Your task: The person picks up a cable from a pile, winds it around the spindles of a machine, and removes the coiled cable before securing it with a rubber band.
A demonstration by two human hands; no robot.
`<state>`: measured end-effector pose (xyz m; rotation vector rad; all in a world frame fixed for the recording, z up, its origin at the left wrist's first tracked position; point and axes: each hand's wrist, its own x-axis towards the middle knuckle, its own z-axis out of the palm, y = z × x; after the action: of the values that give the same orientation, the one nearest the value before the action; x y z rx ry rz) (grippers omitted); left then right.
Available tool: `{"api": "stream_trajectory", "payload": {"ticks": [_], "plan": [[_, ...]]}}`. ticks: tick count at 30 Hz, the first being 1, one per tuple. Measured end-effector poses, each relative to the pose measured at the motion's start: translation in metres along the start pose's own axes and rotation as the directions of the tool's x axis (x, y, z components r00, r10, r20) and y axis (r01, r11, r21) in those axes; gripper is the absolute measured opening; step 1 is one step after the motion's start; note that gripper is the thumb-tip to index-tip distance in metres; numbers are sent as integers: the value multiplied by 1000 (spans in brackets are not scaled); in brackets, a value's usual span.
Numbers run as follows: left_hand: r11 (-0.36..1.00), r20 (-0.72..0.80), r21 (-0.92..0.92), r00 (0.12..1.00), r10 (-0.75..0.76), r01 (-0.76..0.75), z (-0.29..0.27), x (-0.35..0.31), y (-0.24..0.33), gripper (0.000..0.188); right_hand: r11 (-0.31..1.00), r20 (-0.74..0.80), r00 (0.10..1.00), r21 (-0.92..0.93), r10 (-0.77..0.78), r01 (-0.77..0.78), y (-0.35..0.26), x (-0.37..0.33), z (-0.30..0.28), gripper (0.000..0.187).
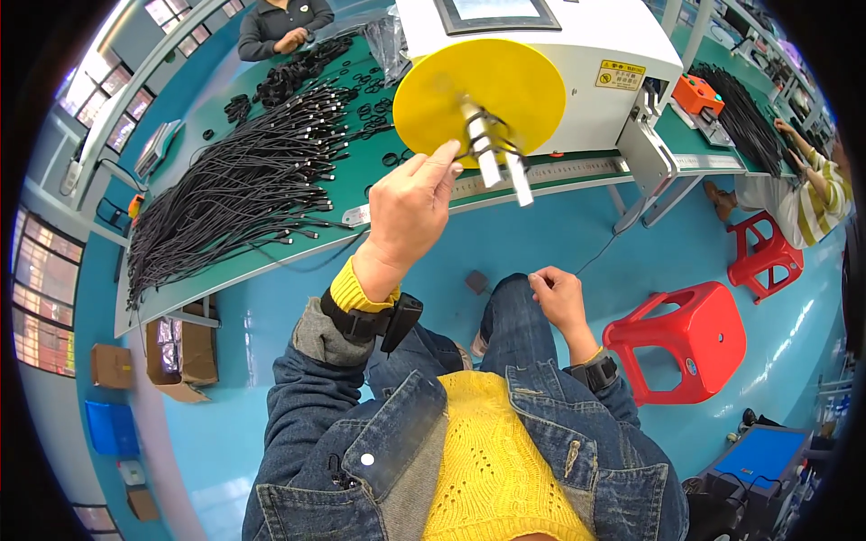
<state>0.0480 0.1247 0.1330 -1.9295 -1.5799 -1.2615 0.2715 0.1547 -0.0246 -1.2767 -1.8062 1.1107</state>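
My left hand (410,203) is raised to the winding machine (586,86), its fingers closed at a black cable (311,263) that trails behind the wrist to the left. Beside my fingertips, black cable loops (502,135) hang around the pale metal prongs (484,149) in front of the yellow disc (428,90). The prongs and loops look smeared by motion. Lower down, near my right knee, my right hand (561,302) is curled shut, and nothing shows between its fingers.
Straight black cables (244,171) lie heaped on the green table (194,122) at left. A steel ruler (559,171) runs along the table edge. Red stools (695,338) stand at right. One co-worker (280,27) is at the far left, another (812,203) at right. A cardboard box (194,356) sits on the floor.
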Motion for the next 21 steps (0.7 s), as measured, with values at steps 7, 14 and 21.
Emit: {"api": "stream_trajectory", "payload": {"ticks": [7, 14, 21], "plan": [[990, 29, -116, 997, -76, 79, 5, -18, 5, 25, 999, 48, 998, 19, 39, -40, 9, -2, 1, 19], [992, 97, -116, 994, -43, 54, 12, -16, 20, 35, 998, 45, 999, 56, 30, -33, -1, 2, -4, 17], [977, 108, 150, 985, 137, -152, 13, 13, 48, 39, 915, -236, 909, 133, -344, 381, -95, 33, -27, 11]]}}
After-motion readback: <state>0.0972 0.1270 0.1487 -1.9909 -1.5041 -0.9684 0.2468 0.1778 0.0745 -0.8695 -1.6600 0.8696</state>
